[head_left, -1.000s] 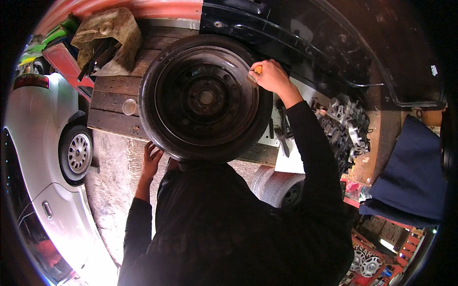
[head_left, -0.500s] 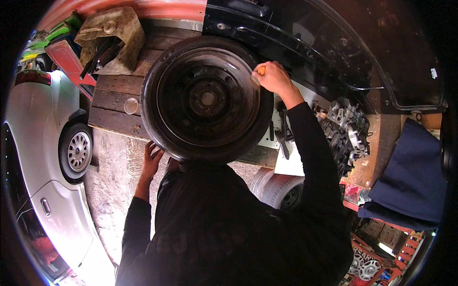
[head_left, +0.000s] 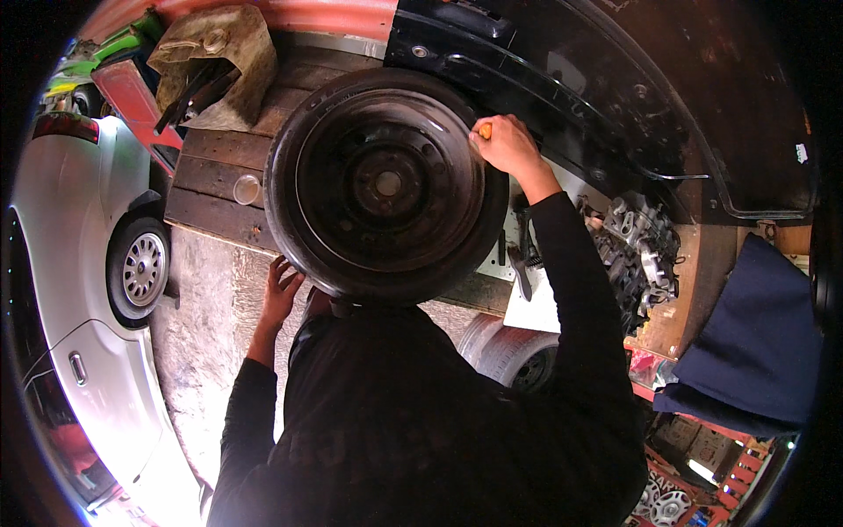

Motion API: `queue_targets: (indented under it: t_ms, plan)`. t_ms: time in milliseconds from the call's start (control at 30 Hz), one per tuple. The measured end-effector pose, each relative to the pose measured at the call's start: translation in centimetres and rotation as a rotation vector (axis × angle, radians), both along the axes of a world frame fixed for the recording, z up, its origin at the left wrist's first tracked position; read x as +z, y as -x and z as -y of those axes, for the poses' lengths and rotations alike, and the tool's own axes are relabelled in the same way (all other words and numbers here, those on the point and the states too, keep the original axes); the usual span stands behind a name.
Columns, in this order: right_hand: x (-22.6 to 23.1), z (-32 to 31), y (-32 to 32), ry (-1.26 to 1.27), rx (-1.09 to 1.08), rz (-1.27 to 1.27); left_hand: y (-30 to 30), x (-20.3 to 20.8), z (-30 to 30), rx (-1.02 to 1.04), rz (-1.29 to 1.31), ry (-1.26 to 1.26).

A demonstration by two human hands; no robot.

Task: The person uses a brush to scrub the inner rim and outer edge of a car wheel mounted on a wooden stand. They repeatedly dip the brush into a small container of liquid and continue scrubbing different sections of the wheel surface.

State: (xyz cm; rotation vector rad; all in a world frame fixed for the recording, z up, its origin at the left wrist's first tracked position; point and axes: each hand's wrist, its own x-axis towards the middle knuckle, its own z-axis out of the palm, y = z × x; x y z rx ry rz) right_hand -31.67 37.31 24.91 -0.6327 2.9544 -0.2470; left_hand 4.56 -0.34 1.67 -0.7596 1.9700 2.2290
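Observation:
A car wheel [head_left: 386,272], a black tyre on a dark steel rim, lies on the wooden bench in front of me. My right hand [head_left: 511,151] is closed on a small orange-handled tool [head_left: 485,131] at the right side of the wheel, where rim and tyre meet. The tool's working end is too unclear to name. My left hand [head_left: 281,294] is at the tyre's near left edge, fingers apart and tips against the rubber. A small clear cup [head_left: 247,189] stands on the bench left of the wheel.
A cut-open, stained canister [head_left: 259,83] with dark tools stands behind left. A black car panel [head_left: 562,79] lies behind right. Pliers-like tools [head_left: 523,277] and a metal engine part [head_left: 645,246] lie right. Below are more tyres [head_left: 514,356]; a silver car [head_left: 105,351] stands left.
My view has shifted slightly, so the whole scene sits a little differently. My right hand stays at the rim's right side, slightly turned; my left hand keeps its place at the tyre.

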Motion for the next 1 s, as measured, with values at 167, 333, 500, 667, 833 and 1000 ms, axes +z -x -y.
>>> queue_targets:
  t_ms: [167, 333, 500, 667, 833, 1000]
  plan:
    - [0.7, 0.6, 0.3, -0.06, -0.026, 0.082, 0.0, 0.4, -0.3, 0.014, 0.009, -0.017]
    - [0.0, 0.5, 1.9, -0.182, -0.062, 0.127, 0.1, 0.8, -0.4, 0.009, 0.007, 0.001]
    - [0.0, 4.0, 2.1, 0.025, 0.001, -0.1, -0.1, 0.7, -0.6, 0.04, -0.005, -0.002]
    - [0.0, 4.9, 2.0, 0.048, 0.063, -0.124, -0.2, 0.6, -0.9, 0.053, 0.004, -0.024]
    - [0.7, 5.0, 3.6, -0.181, -0.081, -0.052, 0.1, 1.4, -1.2, 0.059, 0.03, -0.031]
    - [-0.4, 9.1, 4.3, -0.054, 0.064, -0.089, 0.2, 1.6, -1.4, 0.048, 0.003, -0.01]
